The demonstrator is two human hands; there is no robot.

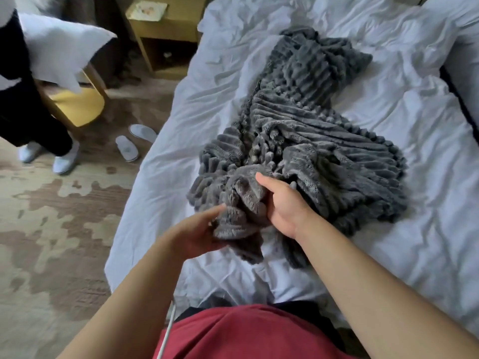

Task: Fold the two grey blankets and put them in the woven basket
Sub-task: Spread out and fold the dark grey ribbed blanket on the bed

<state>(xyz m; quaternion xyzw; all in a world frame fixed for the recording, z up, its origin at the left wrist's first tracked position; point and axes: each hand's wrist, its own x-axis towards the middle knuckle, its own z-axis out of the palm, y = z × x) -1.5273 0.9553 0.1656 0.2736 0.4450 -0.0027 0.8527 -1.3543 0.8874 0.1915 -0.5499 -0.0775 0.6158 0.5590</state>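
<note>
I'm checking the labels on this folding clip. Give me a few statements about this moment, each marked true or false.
1. Both hands grip the grey blanket. True: the left hand and right hand hold its near bunched end.
2. The blanket is neatly folded. False: it lies crumpled on the white bed.
3. The woven basket stands on the bed. False: no basket is in view.
4. White slippers lie on the carpet. True.

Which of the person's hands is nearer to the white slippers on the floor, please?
Left. The left hand grips the blanket at the bed's floor-side edge, closer to the slippers; the right hand grips it farther in over the bed.
</note>
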